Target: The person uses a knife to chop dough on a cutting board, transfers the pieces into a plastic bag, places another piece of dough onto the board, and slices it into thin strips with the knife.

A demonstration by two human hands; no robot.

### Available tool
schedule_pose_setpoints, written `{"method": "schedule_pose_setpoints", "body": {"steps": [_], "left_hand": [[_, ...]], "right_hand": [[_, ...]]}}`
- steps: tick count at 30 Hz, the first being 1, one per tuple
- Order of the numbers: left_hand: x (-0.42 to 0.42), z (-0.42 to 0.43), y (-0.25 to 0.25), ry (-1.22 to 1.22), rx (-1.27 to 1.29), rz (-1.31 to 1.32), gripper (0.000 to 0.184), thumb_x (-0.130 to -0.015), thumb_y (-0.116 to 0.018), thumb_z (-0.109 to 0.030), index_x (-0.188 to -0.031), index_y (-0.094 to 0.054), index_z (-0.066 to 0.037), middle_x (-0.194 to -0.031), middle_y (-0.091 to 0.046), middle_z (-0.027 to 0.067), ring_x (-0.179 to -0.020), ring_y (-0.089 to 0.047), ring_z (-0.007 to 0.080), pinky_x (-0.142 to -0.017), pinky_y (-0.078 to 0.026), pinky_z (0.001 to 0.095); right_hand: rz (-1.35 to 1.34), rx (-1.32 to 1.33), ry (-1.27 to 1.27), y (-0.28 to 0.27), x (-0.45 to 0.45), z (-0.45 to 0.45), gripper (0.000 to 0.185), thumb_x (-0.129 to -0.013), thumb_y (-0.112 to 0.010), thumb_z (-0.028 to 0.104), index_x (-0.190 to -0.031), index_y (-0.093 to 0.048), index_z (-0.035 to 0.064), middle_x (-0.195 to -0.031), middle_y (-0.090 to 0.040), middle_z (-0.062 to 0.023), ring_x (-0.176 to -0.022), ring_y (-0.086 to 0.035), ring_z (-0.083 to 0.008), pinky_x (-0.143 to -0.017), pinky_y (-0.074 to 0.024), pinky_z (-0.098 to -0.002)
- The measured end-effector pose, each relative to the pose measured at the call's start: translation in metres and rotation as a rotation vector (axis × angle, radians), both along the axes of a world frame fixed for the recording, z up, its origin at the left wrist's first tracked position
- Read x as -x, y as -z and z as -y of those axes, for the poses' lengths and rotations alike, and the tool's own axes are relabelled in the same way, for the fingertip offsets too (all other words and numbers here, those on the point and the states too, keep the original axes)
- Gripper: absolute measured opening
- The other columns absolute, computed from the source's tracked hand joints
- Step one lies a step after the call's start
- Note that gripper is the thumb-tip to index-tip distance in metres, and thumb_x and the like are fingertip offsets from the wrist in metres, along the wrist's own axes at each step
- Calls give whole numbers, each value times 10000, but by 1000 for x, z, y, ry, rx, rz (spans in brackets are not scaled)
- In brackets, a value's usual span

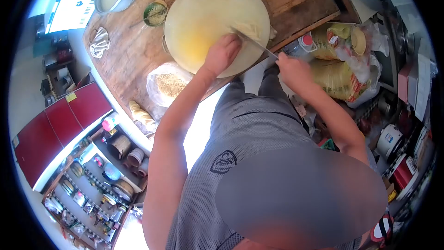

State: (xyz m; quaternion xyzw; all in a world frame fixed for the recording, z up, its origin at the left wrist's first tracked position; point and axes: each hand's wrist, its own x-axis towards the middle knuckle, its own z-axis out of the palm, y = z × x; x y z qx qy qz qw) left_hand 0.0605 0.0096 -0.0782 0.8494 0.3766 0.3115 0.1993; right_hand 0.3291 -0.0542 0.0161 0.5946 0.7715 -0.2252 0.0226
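Two hands work at the round board (215, 7) on the wooden surface (303, 7). The right hand (295, 71) is closed around the handle of a knife (257, 44), whose blade lies over the board's right part; the left hand (224, 52) is curled beside the tip, its hold unclear. Knife: presumably stiff, light, sharp-edged; grip by the handle only. Pale strips (249, 29) beyond: probably soft.
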Motion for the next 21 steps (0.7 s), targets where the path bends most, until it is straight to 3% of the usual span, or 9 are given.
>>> {"method": "schedule_pose_setpoints", "body": {"steps": [3, 8, 12, 21], "left_hand": [[-1, -2, 0, -13, 9, 28, 180, -867, -713, -64, -1046, -700, -51, -1118, -663, 117, -1044, -636, 341, -887, -540, 414], [-1, -3, 1, -2, 24, 36, 165, -864, -713, -69, -1027, -702, -45, -1099, -666, 115, -1031, -636, 337, -880, -538, 411], [-1, -2, -2, -4, -26, 26, 171, -855, -717, -69, -1025, -702, -49, -1100, -666, 105, -1034, -639, 334, -845, -551, 415], [-3, -6, 0, -14, -4, 21, 165, -850, -731, -65, -1011, -707, -43, -1098, -670, 112, -1023, -638, 331, -864, -540, 413]], "right_hand": [[-24, 83, 50, -11, 12, 6, 122, -976, -482, 124, -969, -516, 6, -771, -691, -254, -767, -698, -462, -692, -546, -575], [-66, 47, 45, 18, 13, -2, 134, -988, -480, 131, -978, -516, 2, -773, -691, -251, -767, -695, -465, -691, -545, -573], [-52, 92, 56, -22, 12, 2, 114, -971, -493, 110, -993, -516, 0, -776, -689, -253, -777, -694, -462, -696, -546, -563], [-74, 82, 47, 3, 12, -2, 96, -961, -469, 82, -999, -512, 4, -794, -684, -265, -788, -684, -473, -701, -530, -574]]}}
